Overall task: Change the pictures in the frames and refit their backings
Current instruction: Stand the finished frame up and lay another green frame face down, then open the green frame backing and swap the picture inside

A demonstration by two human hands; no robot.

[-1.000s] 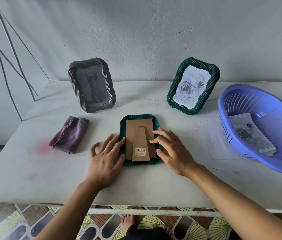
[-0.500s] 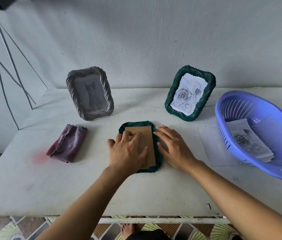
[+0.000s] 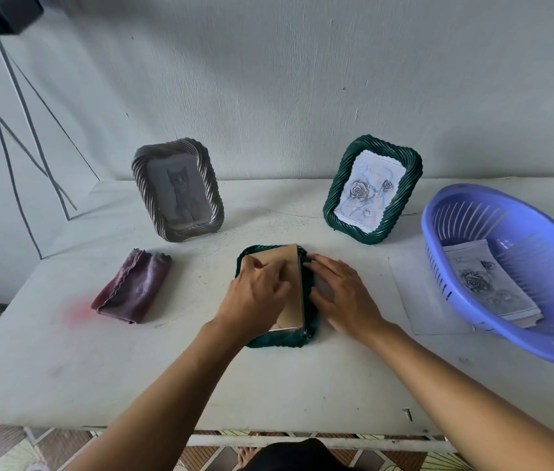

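Now the backing point(image 3: 289, 266) is being tilted up out of the face-down frame point(image 3: 279, 339), which is lying at the middle of the table point(image 3: 268, 385), close to the near edge. Half a second earlier the brown board was lying flat under the palm. Its right edge is now being held clear of the green rim, while its left side is being kept low. It is being gripped by the left hand point(image 3: 255, 297), whose fingers are curled down over it. The right rim of the frame is being pressed by the right hand point(image 3: 343, 297), whose fingers are laid out nearly straight, much as they were before.

Three frames are being counted in all: the one being worked on, a green standing frame point(image 3: 372, 190) with a rose picture behind and to the right, and a grey frame point(image 3: 177, 190) with a cat picture behind and to the left. Both of these are being propped upright near the wall, well apart from each other. One backing is being seen. One purple cloth point(image 3: 132, 287) is lying folded to the left of the hands. One blue basket point(image 3: 523, 239) is sitting at the right edge, and a small stack of rose pictures point(image 3: 491, 283) is being held in it; their number cannot be told. One pale sheet point(image 3: 421, 294) is lying flat just beside the basket.
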